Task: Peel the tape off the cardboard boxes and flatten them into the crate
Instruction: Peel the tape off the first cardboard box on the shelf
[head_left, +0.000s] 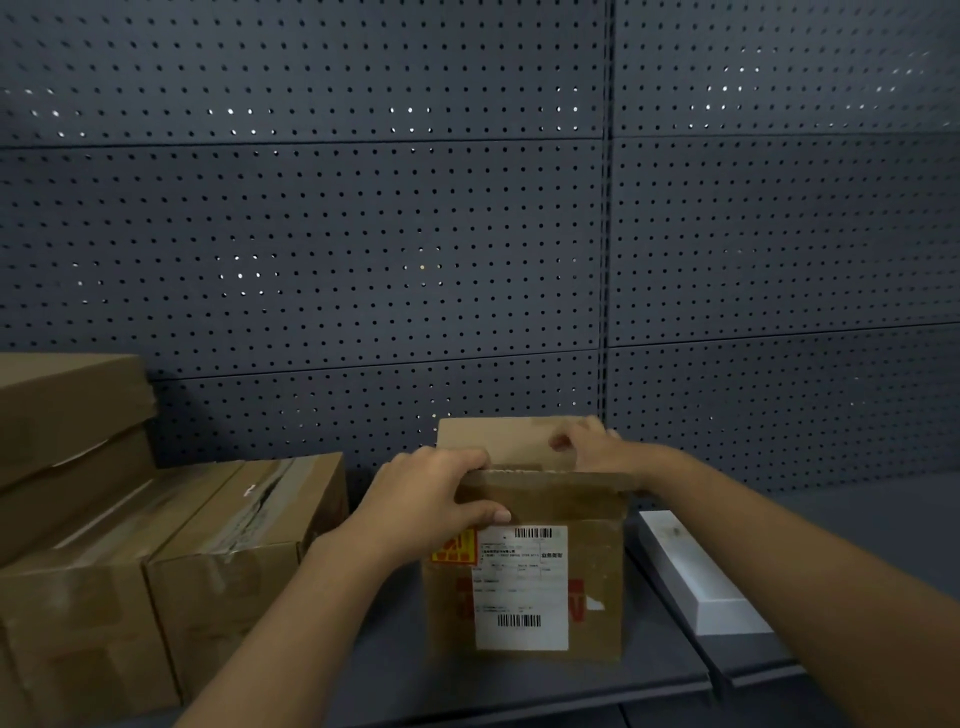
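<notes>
A small box (524, 571) stands on the dark table (395, 649), near its front edge, in front of a dark pegboard wall (363, 234). A white shipping label (521, 587) with two barcodes covers much of the side facing the camera, with a red and yellow sticker (457, 551) just left of it.

The left hand (426, 499) grips the box's top near edge at its left corner: the fingers (457, 460) curl over the top while the thumb (488, 514) presses against the front face just above the label. The right hand (597, 447) reaches over the top and holds the raised rear flap (493, 441), its fingers curled around the flap's right part; the flap stands upright behind the opening. The hand is blurred, so how tightly the fingers close cannot be told.

To the left, well apart from the small box, two large boxes (182, 561) sit side by side on the table, with clear tape (270, 499) along their tops, torn on the right one. More boxes (67, 415) are stacked behind them at the far left. A long white box (696, 577) lies flat just right of the small box.
</notes>
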